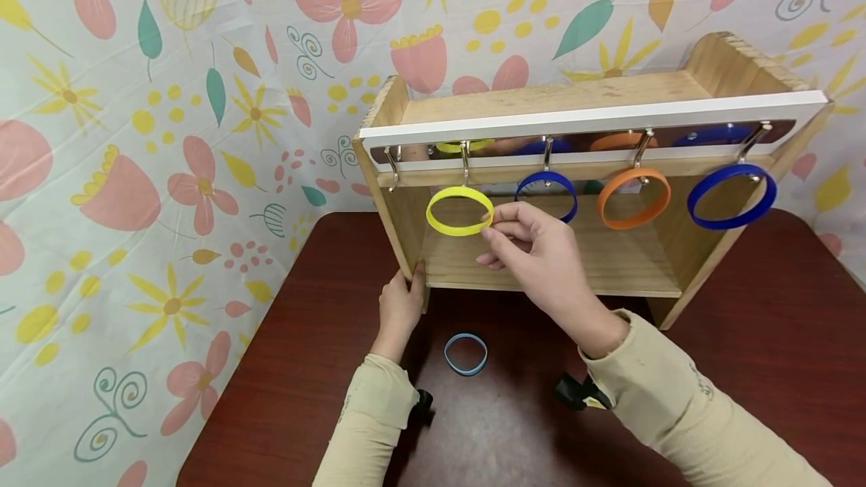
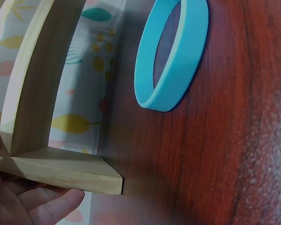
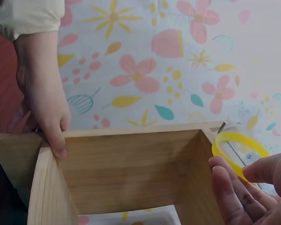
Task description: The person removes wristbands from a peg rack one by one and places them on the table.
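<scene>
1. From where I'm standing, the left edge of the worktop (image 1: 304, 307) runs beside a flowered cloth (image 1: 203, 179)
2. The left hand (image 1: 399, 310) grips the rack (image 1: 629, 261) at its lower left corner
3. Above, a hook (image 1: 392, 171) sits near the left end of the rack's top front edge
4. The yellow band (image 1: 456, 231) is at the next hook; I can't tell whether it's looped on
5. The light-blue band (image 1: 465, 373) lies on the worktop, before the rack, nearer its left corner
6. The right hand (image 1: 544, 261) pinches the yellow band's right side
7. A blue band (image 1: 573, 201), then an orange band (image 1: 625, 224), hang further along
8. Another blue one (image 1: 727, 224) hangs near the top right corner
</scene>
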Motion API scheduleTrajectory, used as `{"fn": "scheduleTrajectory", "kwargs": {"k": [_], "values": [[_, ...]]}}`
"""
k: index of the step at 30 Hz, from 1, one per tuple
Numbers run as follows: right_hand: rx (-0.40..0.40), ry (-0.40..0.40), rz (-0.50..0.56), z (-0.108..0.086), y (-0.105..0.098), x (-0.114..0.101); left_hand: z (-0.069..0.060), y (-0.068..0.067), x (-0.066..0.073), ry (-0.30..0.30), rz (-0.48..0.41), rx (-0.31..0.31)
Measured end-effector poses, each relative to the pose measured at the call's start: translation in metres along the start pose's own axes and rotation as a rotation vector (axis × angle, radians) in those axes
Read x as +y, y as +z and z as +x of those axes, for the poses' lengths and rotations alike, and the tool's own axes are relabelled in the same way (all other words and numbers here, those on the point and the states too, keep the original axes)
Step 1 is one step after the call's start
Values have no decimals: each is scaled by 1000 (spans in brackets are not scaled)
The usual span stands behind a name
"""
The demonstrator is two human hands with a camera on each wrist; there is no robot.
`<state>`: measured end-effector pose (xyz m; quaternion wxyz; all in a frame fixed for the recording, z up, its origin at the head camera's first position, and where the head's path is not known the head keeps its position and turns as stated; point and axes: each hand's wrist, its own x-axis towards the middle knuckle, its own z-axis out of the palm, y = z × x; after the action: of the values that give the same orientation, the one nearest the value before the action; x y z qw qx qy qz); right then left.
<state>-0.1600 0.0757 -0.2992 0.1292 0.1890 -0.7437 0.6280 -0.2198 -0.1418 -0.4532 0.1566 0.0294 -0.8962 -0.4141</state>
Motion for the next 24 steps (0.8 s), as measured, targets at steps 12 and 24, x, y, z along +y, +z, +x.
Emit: {"fn": "scheduleTrajectory", "kwargs": {"k": [12, 24], "values": [[-10, -3, -1, -8, -2, -4, -1, -1, 2, -14, -5, -1], [-40, 37, 0, -16, -5, -2, -2, -1, 3, -8, -5, 4]]}}
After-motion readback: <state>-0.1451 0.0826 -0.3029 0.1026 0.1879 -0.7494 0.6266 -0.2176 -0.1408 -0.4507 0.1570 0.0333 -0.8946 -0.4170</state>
